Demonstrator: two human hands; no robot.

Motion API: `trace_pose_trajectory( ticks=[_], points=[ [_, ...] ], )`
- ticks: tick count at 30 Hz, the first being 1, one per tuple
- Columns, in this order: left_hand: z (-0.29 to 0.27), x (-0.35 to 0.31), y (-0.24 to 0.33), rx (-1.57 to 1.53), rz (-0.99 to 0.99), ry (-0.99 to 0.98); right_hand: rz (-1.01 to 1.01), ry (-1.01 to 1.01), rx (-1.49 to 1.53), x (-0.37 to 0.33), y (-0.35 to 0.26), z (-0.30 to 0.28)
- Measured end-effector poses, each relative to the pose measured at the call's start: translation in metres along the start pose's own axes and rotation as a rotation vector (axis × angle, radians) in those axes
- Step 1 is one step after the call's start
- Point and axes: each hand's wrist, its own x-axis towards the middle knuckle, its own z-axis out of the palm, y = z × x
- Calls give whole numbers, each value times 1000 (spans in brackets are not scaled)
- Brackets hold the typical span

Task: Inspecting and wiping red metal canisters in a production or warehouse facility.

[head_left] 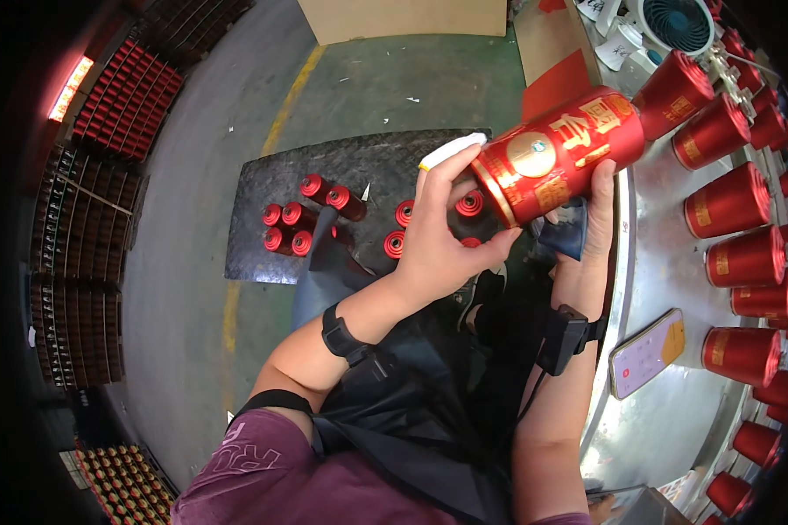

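Note:
A glossy red bottle (562,156) with gold print and a round gold emblem lies tilted across both my hands, above the floor and beside the bench. My left hand (442,219) grips its gold-rimmed left end between thumb and fingers. White wrapping with a yellow edge covers one fingertip of that hand. Around the right part of the bottle, from below, closes my right hand (599,206); its thumb shows on the near side, and most of its fingers are hidden behind the bottle. A piece of blue material (562,232) shows beside that hand.
On my right, a metal bench (648,289) carries rows of red bottles (728,199), a phone (646,353) and a small fan (677,24). Several red bottles (293,214) stand on a black sheet (254,197). Stacked racks (83,262) line the left; a cardboard box (403,22) stands ahead.

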Motion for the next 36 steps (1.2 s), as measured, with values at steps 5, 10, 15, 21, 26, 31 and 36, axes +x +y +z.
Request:
trace_pose_trajectory(
  ticks=[5,10,15,21,26,31,36],
  points=[
    [-5,-9,-10,-38,7,-15,11,-73,-119,2,1,7],
    [-3,-11,-11,-97,0,3,15,-59,-156,-1,1,10],
    [2,-12,-11,-152,-87,38,2,-64,-136,0,-1,8],
    [9,-10,-5,-236,-116,60,-6,-43,-96,-1,-2,9],
    [11,-7,-2,-221,-72,78,-28,-52,-79,2,0,9],
    [13,-6,-10,-214,-29,68,-11,-64,-67,3,-3,1],
    [8,-9,-7,-254,-50,84,-11,-141,-65,4,0,-4]
  ],
)
